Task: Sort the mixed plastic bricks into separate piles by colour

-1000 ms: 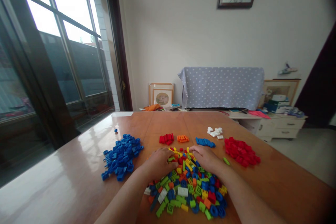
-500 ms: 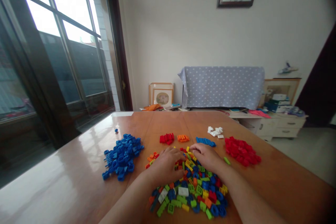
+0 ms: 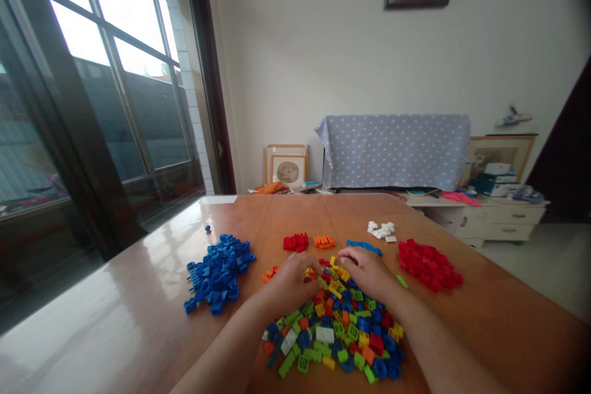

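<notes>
A mixed pile of toy building bricks [image 3: 341,332] in green, blue, yellow, orange, red and white lies on the table in front of me. Over its far left part reaches my left hand [image 3: 295,280], palm down, its thumb apart from the bent fingers and bricks showing in the gap. My right hand [image 3: 369,271] is at the pile's far right edge, fingers loosely bent, with no brick visible in it. Just beyond the hands are rows of red bricks [image 3: 295,242], orange bricks [image 3: 324,242] and blue bricks [image 3: 364,247], the blue row partly behind my right hand.
A heap of blue bricks [image 3: 220,274] is on the left, with one small blue piece [image 3: 207,228] beyond it. Red bricks [image 3: 429,265] are heaped at the right, white bricks [image 3: 382,231] behind them. A lone green brick [image 3: 402,281] lies beside my right forearm. The wooden table [image 3: 138,320] is glossy.
My left hand has shifted slightly back toward me and its thumb gap looks wider. My right hand stays nearly in place. The view has tilted slightly.
</notes>
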Motion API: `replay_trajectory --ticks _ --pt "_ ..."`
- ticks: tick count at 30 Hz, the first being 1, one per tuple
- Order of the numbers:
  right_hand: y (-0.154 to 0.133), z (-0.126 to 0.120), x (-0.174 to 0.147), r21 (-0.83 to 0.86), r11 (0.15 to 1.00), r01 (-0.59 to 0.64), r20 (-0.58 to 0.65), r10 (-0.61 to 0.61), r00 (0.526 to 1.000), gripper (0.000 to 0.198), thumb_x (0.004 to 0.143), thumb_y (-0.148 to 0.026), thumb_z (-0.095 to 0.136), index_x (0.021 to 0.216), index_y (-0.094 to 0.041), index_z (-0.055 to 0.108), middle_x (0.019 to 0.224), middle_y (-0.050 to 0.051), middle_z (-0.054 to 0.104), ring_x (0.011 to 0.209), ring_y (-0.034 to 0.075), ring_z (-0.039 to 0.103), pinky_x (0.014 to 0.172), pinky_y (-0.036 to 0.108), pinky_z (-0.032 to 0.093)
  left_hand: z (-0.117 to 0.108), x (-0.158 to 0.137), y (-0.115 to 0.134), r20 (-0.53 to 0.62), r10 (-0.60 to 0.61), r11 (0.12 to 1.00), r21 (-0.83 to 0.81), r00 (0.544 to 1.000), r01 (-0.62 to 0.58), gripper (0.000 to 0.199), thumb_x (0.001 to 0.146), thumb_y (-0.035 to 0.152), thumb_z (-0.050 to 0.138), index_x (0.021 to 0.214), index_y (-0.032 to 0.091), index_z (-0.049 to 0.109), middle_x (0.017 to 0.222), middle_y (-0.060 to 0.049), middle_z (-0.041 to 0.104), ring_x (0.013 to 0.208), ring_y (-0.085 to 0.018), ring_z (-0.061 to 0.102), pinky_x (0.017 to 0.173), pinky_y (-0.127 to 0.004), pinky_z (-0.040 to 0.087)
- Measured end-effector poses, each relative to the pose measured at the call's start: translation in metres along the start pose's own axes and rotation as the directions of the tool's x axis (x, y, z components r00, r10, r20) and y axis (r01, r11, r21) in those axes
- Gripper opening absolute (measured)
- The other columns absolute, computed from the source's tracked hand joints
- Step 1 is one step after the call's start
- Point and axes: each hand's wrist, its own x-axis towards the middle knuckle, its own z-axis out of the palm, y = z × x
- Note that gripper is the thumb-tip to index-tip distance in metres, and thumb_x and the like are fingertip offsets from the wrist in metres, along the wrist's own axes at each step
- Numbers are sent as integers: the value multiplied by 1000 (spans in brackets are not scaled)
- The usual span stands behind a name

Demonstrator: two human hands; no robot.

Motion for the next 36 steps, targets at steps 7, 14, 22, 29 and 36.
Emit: replay_trajectory --ticks 7,14,22,29,36 --pt "-12 0 -3 65 998 -2 -3 2 1000 24 91 -29 50 93 -23 73 88 2 74 82 21 66 73 29 45 -7 6 -18 -68 -208 907 -386 976 166 18 78 23 66 93 16 60 76 2 57 66 -11 50 59 -22 36" --pt "-58 8 -22 59 989 139 135 -146 980 12 84 -19 58 81 -23 69 79 0 66 71 15 59 62 24 39 -13 9 -17 -146 -317 861 -459 937 220 17 78 25 63 92 15 60 71 4 54 59 -9 46 54 -21 32" --pt "-91 15 -36 -16 974 225 147 -220 964 10 84 -22 64 93 -25 67 91 1 66 83 18 60 72 27 41 -11 7 -11 -13 -320 771 -585 947 253 27 76 25 67 100 14 64 84 -1 64 70 -12 56 64 -24 41" --pt "-73 23 -27 61 996 61 -32 -59 998 7 88 -26 62 93 -23 58 84 1 65 76 18 60 67 27 40 4 8 -4 87 -241 725 -646 967 239 24 75 27 74 91 15 60 79 0 62 70 -12 58 63 -23 42" --pt "-59 8 -23 -4 999 39 -49 -39 998 8 87 -23 56 80 -22 59 74 -1 64 70 15 58 60 24 35 3 8 1 88 -238 701 -674 967 234 38 75 36 78 100 14 59 82 -2 64 73 -13 59 66 -24 43"
